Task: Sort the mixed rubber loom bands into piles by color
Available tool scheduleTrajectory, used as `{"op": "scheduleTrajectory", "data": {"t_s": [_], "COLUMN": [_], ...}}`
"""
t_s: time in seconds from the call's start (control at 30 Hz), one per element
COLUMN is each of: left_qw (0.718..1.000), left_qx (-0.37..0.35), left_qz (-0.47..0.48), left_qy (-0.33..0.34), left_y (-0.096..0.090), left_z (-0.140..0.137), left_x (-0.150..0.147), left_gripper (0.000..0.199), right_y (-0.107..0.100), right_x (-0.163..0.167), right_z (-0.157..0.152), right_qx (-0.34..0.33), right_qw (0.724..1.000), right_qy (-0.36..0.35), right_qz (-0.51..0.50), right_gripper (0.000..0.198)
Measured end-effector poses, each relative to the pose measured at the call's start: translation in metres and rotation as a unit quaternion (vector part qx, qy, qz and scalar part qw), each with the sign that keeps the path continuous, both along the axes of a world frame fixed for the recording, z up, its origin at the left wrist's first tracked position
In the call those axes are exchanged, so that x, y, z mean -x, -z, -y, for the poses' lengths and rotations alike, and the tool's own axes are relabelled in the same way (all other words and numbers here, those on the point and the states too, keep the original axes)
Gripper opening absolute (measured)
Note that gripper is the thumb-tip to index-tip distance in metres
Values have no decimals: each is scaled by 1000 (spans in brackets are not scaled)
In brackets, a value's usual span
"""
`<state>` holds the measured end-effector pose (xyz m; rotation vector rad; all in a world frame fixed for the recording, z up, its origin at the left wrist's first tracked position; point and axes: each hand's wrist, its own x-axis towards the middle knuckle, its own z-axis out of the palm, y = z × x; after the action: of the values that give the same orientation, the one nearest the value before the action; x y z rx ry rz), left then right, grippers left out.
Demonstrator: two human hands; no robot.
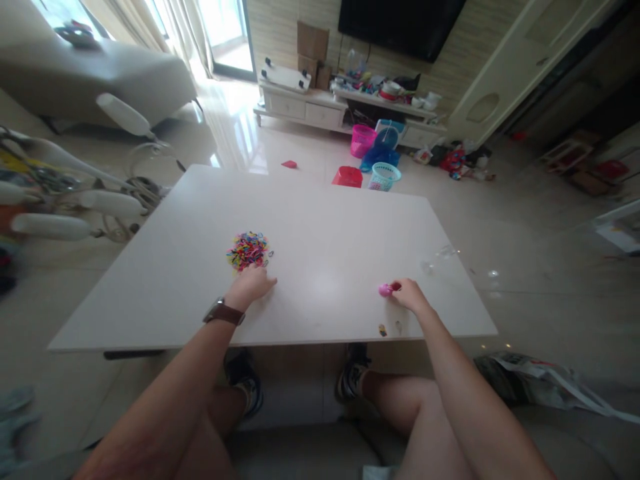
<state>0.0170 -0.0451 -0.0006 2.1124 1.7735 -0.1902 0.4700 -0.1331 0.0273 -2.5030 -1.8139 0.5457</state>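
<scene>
A heap of small, many-coloured loops or clips point(247, 251), too small to name surely, lies on the left half of the white table point(320, 220). My left hand point(253, 283) is at the heap's near edge. Its fingertips reach into the pieces and are partly hidden, while the thumb points away to the right. On the right half of the table, my right hand point(406, 293) pinches a small round pink thing point(385, 290) at or just above the surface. Near the front edge below it lie a small yellow-and-dark piece point(383, 330) and a small pale loop point(399, 326).
Clear, see-through bits point(428, 267) lie toward the table's right edge. Beyond the far edge stand a red container point(347, 177), a light-blue basket point(386, 173) and a pink basket point(363, 139). White padded equipment point(113, 201) is at the left.
</scene>
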Motion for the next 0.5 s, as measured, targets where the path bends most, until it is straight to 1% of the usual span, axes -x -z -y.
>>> {"op": "scheduleTrajectory", "data": {"t_s": [0.1,0.2,0.27,0.33,0.4,0.43,0.5], "left_qw": [999,998,998,997,996,996,995], "left_qx": [22,25,21,18,25,32,46], "left_qz": [-37,-50,-64,-78,-82,-79,-66], "left_qy": [33,30,18,2,-19,-30,-61], "left_y": [-2,-3,-3,-3,-4,-6,-10], "left_z": [-4,-7,-8,-7,-6,-5,-3], "left_x": [4,2,-1,-4,-7,-9,-12], "left_gripper": [52,54,55,56,58,58,60], "right_y": [1,4,9,14,20,22,26], "right_x": [-19,-25,-21,-15,-14,-17,-34], "right_z": [5,5,4,2,1,1,3], "right_qx": [-18,-23,-27,-27,-18,-10,3], "right_qw": [999,998,999,1000,999,999,1000], "right_qy": [30,45,36,2,-28,-30,-3], "right_qz": [20,30,23,0,-31,-40,-28], "right_gripper": [18,21,29,37,36,34,33]}}
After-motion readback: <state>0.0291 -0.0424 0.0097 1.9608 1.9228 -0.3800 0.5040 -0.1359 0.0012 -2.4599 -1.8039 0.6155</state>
